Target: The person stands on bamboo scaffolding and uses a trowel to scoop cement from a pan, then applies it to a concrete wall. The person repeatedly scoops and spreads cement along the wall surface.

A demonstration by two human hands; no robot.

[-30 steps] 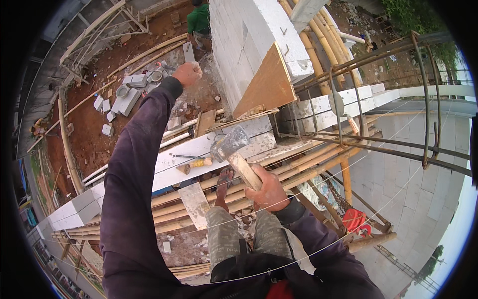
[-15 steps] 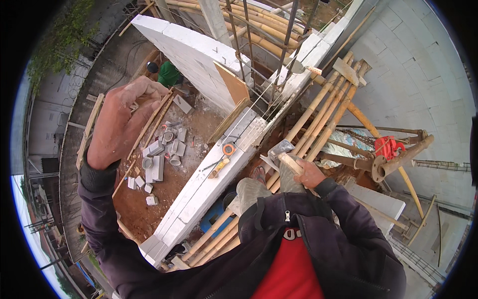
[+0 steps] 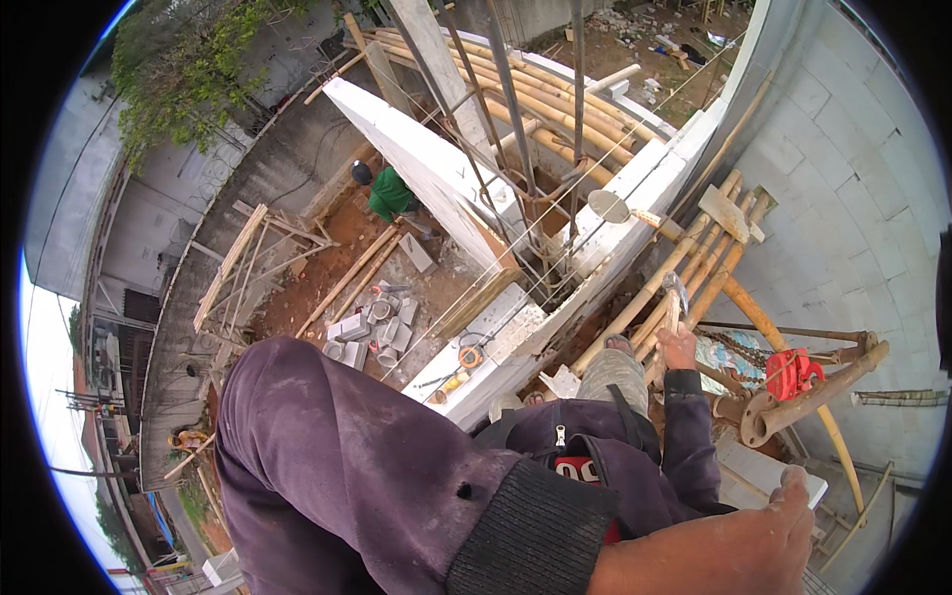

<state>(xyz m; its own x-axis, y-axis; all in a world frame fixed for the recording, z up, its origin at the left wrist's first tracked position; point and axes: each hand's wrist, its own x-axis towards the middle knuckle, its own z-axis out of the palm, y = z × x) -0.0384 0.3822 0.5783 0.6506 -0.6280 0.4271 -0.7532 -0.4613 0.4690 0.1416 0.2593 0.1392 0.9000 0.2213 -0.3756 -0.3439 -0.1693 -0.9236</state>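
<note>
The right hand [image 3: 680,347] is wrapped tight around the handle of a hammer [image 3: 673,297], held up beside the bamboo poles [image 3: 654,288]. The left hand [image 3: 734,540] is big and close at the bottom; I cannot tell how its fingers are set. Its purple sleeve [image 3: 347,466] hides much below. A tape measure [image 3: 470,356] lies on the white block wall [image 3: 516,337]

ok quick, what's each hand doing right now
left hand: close under the camera, only partly in view, grip cannot be told
right hand: closed on the wooden handle of a hammer
</note>
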